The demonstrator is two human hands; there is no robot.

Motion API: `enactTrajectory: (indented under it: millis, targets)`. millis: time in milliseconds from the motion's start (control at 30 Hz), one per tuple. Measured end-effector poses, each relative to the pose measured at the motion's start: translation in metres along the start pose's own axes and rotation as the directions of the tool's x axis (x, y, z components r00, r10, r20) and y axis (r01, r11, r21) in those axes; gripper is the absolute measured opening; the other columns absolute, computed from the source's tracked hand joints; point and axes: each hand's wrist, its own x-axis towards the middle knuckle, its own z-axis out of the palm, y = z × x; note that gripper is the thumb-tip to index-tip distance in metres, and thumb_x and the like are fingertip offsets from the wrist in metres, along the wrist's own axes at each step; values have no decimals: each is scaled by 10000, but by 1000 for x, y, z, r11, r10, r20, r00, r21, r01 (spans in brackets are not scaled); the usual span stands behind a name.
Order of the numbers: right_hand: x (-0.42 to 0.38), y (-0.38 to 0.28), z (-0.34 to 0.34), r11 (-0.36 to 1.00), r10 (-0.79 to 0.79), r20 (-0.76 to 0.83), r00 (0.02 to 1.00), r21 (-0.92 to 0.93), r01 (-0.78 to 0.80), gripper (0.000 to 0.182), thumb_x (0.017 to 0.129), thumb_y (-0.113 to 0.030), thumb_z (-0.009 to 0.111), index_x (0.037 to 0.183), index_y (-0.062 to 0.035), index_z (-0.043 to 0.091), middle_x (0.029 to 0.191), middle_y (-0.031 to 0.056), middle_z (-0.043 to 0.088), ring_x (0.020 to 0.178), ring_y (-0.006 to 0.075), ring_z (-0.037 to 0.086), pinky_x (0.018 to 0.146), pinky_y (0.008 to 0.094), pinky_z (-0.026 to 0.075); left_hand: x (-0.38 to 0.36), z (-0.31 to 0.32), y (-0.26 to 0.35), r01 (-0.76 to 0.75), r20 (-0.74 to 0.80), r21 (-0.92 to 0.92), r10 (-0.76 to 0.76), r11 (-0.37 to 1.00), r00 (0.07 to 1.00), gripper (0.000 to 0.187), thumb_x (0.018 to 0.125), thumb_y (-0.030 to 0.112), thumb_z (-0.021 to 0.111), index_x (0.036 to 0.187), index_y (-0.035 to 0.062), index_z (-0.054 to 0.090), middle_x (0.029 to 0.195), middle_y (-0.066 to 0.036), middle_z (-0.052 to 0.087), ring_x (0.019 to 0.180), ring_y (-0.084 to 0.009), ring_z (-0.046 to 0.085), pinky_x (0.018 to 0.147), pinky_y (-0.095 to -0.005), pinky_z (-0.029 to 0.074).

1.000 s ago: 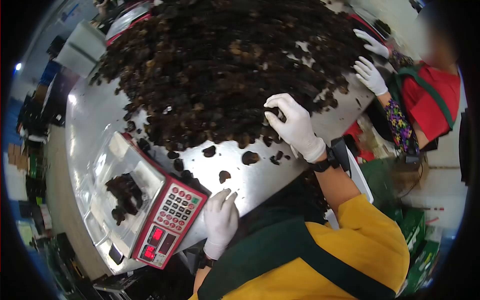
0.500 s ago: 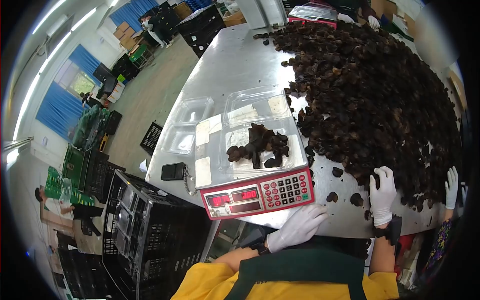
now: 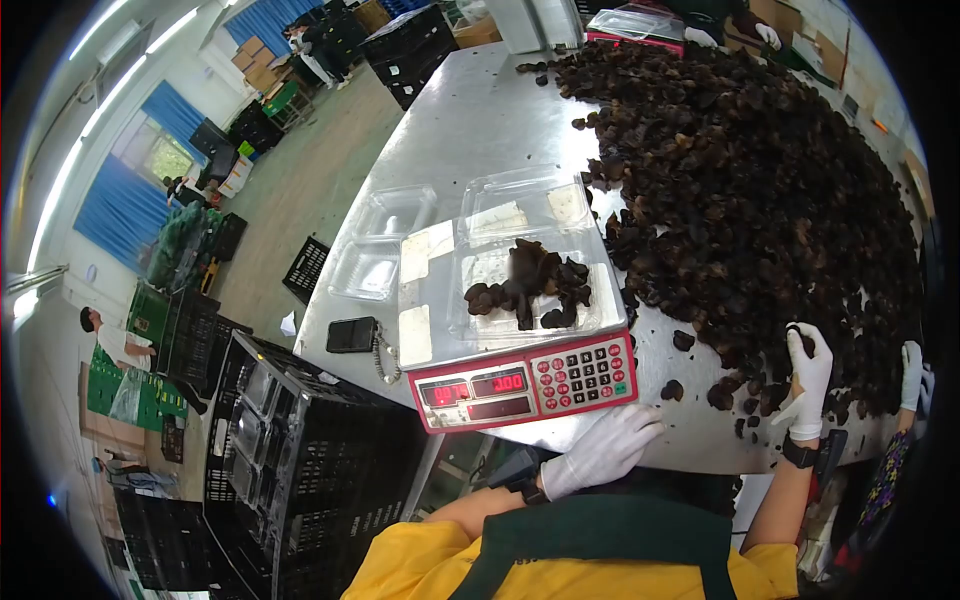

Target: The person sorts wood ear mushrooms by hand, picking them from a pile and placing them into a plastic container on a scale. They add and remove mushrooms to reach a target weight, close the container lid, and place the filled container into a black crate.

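My left hand point(image 3: 606, 452), in a white glove, rests by the table edge just below the red scale point(image 3: 525, 382), fingers loosely extended and nothing visible in them. On the scale's plate a clear plastic box point(image 3: 480, 300) lies with its lid open, holding a small heap of dark brown dried pieces point(image 3: 535, 282). My right hand point(image 3: 808, 378), also gloved, is raised at the lower edge of the large pile of dark pieces point(image 3: 730, 170). Its fingers are curled together around a dark piece that shows only in part at the fingertips.
Empty clear boxes point(image 3: 370, 265) and a black phone point(image 3: 352, 335) lie left of the scale. Black crates point(image 3: 340, 480) stand beside the table. A co-worker's gloved hand point(image 3: 910, 375) is at the right, another co-worker's gloved hands point(image 3: 768, 37) at the far end.
My right hand has moved right and slightly up, its fingers now closed around a dark piece. My left hand has barely moved. The view has shifted slightly.
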Motion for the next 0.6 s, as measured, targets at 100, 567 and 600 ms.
enactTrajectory:
  millis: [100, 567, 600]
  targets:
    - [8, -11, -12, 988, 45, 53, 998, 146, -52, 147, 974, -90, 663, 1038, 40, 688, 992, 25, 692, 917, 90, 588, 862, 245, 467, 1, -2, 1, -12, -19, -24, 11, 1000, 1000, 309, 825, -13, 614, 1133, 14, 620, 1199, -142, 592, 1147, -347, 566, 956, -433, 471]
    - [0, -26, 50, -97, -158, 681, 715, 710, -697, 302, 1019, -214, 586, 1266, -49, 641, 1218, 132, 700, 1081, 277, 700, 899, 401, 609, 15, -42, 25, -20, -8, -50, 20, 999, 1000, 303, 829, -54, 626, 1120, 28, 651, 1136, -144, 654, 1059, -337, 629, 928, -423, 493]
    - [-2, -34, 54, -100, -145, 686, 713, 707, -700, 308, 1019, -206, 583, 1275, -43, 634, 1218, 132, 700, 1079, 279, 701, 899, 404, 610, 17, -54, 28, -23, -37, -51, 21, 998, 999, 297, 831, -58, 623, 1114, 29, 654, 1120, -141, 661, 1046, -330, 635, 913, -414, 500]
